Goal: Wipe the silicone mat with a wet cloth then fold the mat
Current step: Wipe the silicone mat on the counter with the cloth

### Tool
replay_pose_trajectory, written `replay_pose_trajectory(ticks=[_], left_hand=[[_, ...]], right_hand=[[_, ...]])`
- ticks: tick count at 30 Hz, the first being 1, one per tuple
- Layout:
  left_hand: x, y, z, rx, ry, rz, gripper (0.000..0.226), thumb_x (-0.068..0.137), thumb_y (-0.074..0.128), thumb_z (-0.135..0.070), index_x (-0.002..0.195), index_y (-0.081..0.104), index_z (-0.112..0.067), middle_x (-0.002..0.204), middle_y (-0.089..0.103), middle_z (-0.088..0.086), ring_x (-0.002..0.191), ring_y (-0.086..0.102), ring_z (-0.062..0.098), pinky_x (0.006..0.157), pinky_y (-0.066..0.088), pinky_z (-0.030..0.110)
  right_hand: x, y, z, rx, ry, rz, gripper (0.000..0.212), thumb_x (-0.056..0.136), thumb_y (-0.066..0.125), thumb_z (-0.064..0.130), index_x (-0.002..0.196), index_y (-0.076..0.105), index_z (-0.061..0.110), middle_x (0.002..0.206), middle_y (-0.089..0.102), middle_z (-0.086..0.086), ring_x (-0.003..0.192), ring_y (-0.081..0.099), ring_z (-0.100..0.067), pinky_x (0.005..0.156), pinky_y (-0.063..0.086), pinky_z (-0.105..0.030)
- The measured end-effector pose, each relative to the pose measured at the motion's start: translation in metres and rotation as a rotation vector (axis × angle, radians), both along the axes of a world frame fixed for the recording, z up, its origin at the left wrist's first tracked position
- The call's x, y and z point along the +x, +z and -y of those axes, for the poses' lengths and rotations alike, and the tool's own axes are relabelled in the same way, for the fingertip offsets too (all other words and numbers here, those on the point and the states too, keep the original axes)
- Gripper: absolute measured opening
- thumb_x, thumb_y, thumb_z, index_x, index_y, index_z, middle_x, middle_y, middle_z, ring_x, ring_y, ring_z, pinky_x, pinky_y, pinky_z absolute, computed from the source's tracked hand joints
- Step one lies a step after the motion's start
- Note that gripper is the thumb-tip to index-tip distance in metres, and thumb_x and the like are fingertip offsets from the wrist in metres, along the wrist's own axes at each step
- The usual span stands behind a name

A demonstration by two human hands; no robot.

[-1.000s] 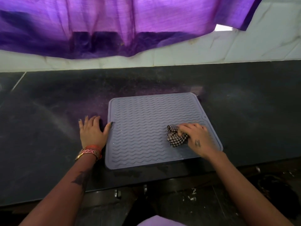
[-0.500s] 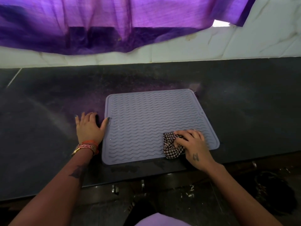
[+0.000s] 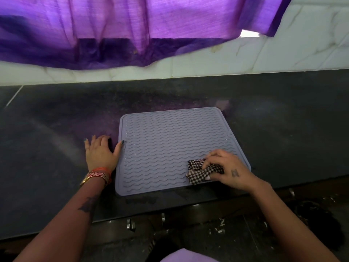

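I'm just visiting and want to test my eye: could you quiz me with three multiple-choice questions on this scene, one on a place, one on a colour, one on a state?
1. Where on the mat is the cloth?
A near right corner
B far left corner
C off the mat

2. What colour is the curtain?
A green
B purple
C white

3. How does the mat lie?
A rolled up
B folded in half
C flat, unfolded

Answers:
1 A, the right hand grips the cloth there.
2 B, it hangs purple above the counter.
3 C, its whole wavy face shows, with the left hand at its left edge.
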State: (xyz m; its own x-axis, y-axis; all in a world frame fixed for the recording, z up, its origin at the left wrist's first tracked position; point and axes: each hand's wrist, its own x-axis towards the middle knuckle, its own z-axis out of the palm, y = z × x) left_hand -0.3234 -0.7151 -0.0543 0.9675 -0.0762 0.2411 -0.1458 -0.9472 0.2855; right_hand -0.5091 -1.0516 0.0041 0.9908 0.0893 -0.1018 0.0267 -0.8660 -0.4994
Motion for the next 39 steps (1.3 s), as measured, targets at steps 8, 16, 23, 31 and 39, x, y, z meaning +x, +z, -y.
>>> replay_pose_trajectory(ticks=[8, 16, 23, 31, 39], left_hand=[[0.001, -0.001, -0.001, 0.000, 0.003, -0.003, 0.069, 0.082, 0.037, -0.058, 0.116, 0.058, -0.002, 0.125, 0.058, 0.020, 0.130, 0.038, 0.039, 0.115, 0.012, 0.051], [0.003, -0.002, -0.001, 0.013, -0.002, -0.008, 0.070, 0.082, 0.035, -0.059, 0.117, 0.058, -0.003, 0.126, 0.057, 0.020, 0.130, 0.038, 0.039, 0.115, 0.012, 0.051], [0.004, -0.003, -0.002, 0.007, -0.003, 0.004, 0.068, 0.082, 0.036, -0.058, 0.116, 0.059, -0.004, 0.125, 0.057, 0.020, 0.129, 0.039, 0.039, 0.115, 0.013, 0.051], [0.003, -0.006, -0.001, 0.006, 0.004, 0.011, 0.067, 0.081, 0.038, -0.057, 0.114, 0.059, -0.002, 0.125, 0.058, 0.020, 0.130, 0.039, 0.040, 0.114, 0.013, 0.052], [0.004, -0.005, -0.001, -0.004, 0.005, 0.017, 0.067, 0.081, 0.037, -0.056, 0.115, 0.059, -0.002, 0.125, 0.057, 0.021, 0.130, 0.039, 0.040, 0.114, 0.013, 0.052]], right_hand=[[0.019, -0.010, -0.010, -0.008, -0.200, 0.192, 0.027, 0.093, 0.051, 0.029, 0.120, 0.051, 0.028, 0.112, 0.060, -0.001, 0.095, 0.058, -0.021, 0.077, 0.047, -0.034], [0.023, -0.015, -0.014, -0.501, -0.138, 0.167, 0.062, 0.084, 0.032, 0.069, 0.128, 0.050, 0.031, 0.121, 0.055, 0.006, 0.112, 0.049, -0.019, 0.098, 0.029, -0.044], [0.033, -0.005, -0.002, -0.368, 0.001, -0.007, 0.064, 0.087, 0.049, 0.053, 0.143, 0.023, 0.036, 0.137, 0.047, 0.007, 0.117, 0.043, -0.017, 0.094, 0.037, -0.034], [0.008, -0.018, -0.023, -0.239, 0.140, 0.105, 0.045, 0.085, 0.056, 0.044, 0.129, 0.044, 0.039, 0.127, 0.052, 0.010, 0.111, 0.046, -0.014, 0.090, 0.037, -0.030], [0.007, -0.014, -0.011, -0.077, 0.153, 0.123, 0.044, 0.079, 0.066, 0.032, 0.120, 0.053, 0.043, 0.117, 0.056, 0.017, 0.104, 0.045, -0.003, 0.081, 0.030, -0.015]])
